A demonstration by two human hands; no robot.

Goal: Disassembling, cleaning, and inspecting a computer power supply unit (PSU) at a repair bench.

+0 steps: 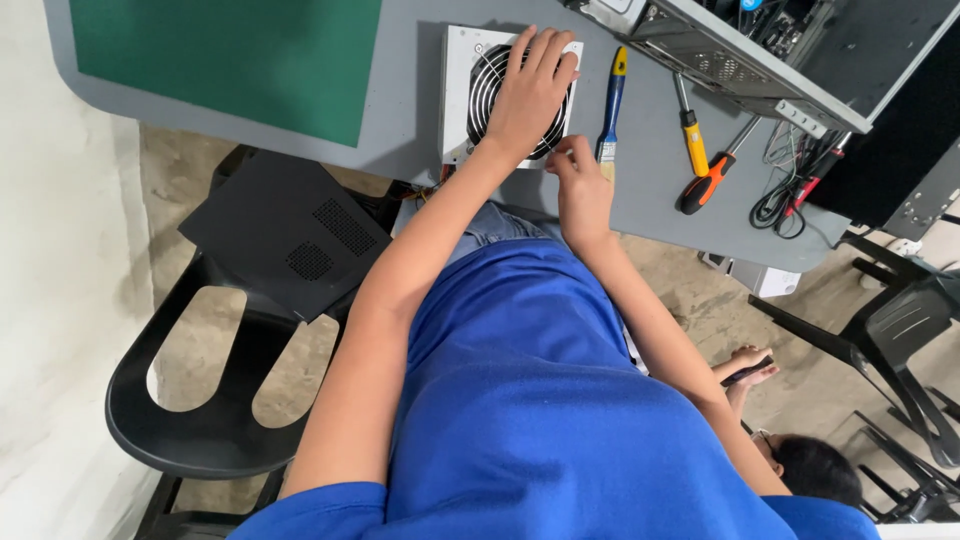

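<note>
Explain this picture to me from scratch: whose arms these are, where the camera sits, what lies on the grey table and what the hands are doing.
One camera, worn on a person's head, looks down over their blue shirt at their own bare arms. The left hand lies flat on a white metal box with a round wire fan grille, resting on the grey table. The right hand pinches at the box's near corner; what it grips is too small to tell. Beside it lie a blue-handled paintbrush, a yellow-handled screwdriver and an orange-and-black screwdriver. An open computer case sits at the far edge. Another person's hands appear lower right.
</note>
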